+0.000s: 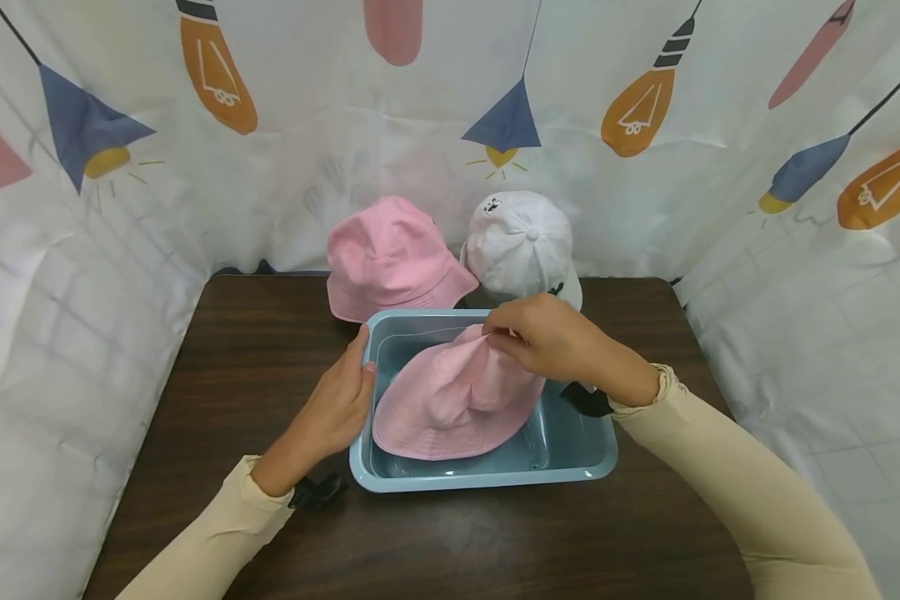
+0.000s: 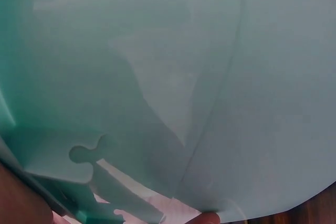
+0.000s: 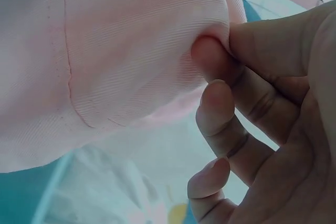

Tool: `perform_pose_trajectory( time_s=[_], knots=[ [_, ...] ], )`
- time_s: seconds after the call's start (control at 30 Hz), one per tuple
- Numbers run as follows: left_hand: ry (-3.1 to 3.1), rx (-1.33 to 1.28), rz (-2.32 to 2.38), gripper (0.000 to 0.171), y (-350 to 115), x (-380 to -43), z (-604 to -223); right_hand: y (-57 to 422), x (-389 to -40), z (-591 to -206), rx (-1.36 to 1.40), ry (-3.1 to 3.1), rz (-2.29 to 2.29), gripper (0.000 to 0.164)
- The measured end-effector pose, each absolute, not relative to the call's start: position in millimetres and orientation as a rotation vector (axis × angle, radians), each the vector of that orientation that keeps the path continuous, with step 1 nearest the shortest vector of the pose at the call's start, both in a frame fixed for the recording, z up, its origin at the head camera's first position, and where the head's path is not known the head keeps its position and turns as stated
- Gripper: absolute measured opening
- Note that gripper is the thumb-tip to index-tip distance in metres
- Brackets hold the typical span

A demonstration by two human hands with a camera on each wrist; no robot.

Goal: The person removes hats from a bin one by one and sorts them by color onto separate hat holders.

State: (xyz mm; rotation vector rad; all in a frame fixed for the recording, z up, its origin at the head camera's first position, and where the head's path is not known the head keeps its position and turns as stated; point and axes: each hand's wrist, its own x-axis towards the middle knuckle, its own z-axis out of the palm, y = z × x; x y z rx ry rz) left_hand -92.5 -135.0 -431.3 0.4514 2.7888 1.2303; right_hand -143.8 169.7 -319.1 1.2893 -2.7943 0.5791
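A pale pink bucket hat (image 1: 457, 400) is inside the blue plastic basin (image 1: 487, 481), brim toward the left front. My right hand (image 1: 543, 337) pinches the top of its crown between thumb and index finger, pulling the cloth into a peak. The right wrist view shows that pinch close up on the ribbed pink fabric, the other fingers (image 3: 215, 111) loosely bent. At the basin's left end my left hand (image 1: 337, 392) grips the rim, thumb over the edge. The left wrist view is mostly filled by the basin's outer wall (image 2: 252, 103).
Behind the basin stand a second pink bucket hat (image 1: 390, 250) and a white baseball cap (image 1: 521, 246). All rest on a dark wooden table (image 1: 270, 333). A white curtain (image 1: 300, 183) printed with lamps and bulbs hangs at the back and sides.
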Motion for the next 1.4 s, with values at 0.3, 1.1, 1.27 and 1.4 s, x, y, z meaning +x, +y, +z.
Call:
perform_pose_trajectory(
  time_s=[0.3, 1.1, 1.27, 1.4],
  knots=[
    [2.752, 0.416, 1.232, 0.063, -133.2, -92.1, -430.0, 174.3, -148.3, -284.7, 1.233, -2.768, 0.639, 0.007],
    [2.789, 0.481, 1.220, 0.059, -136.0, -93.7, -432.5, 136.5, -197.0, -187.2, 1.015, -2.441, 0.602, 0.016],
    [2.773, 0.484, 1.227, 0.061, -135.9, -92.9, -431.5, 118.1, -213.6, -189.4, 0.989, -2.436, 0.608, 0.017],
    [2.765, 0.487, 1.247, 0.062, -135.9, -92.6, -432.1, 104.1, -228.5, -197.3, 0.977, -2.416, 0.644, 0.017]
  ],
)
